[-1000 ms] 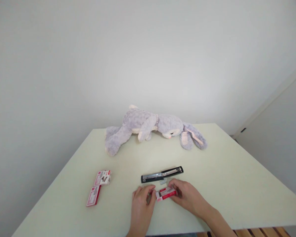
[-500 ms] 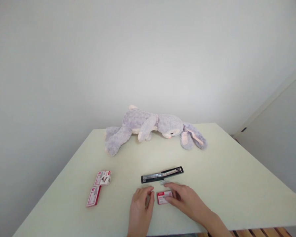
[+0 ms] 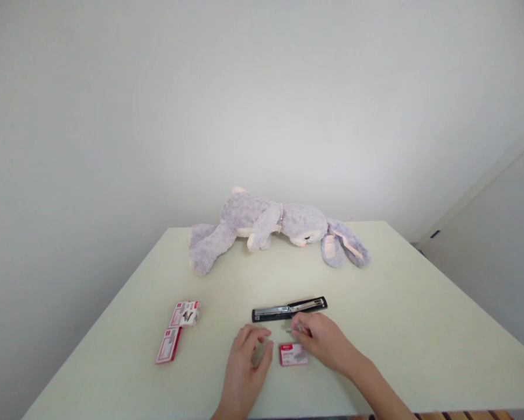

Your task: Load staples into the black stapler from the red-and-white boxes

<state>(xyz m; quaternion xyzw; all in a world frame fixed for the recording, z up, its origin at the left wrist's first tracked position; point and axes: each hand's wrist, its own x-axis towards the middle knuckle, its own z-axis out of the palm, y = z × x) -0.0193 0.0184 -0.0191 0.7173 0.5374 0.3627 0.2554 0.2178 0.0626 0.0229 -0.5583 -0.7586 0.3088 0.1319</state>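
The right hand (image 3: 321,338) has let go of the small red box (image 3: 293,354), now flat on the table (image 3: 419,326), and pinches a strip of staples (image 3: 293,329) beside the open stapler (image 3: 289,310). The left hand (image 3: 244,364) rests loose (holding nothing). Best to keep the strip level and slide it in gently.

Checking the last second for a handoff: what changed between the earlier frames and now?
Both hands let go of the small red staple box; it now lies flat on the table. The right hand moved up toward the open black stapler, its fingertips pinching what looks like a staple strip. The left hand hovers, holding nothing. Plush bunny and the two boxes on the left stayed put.
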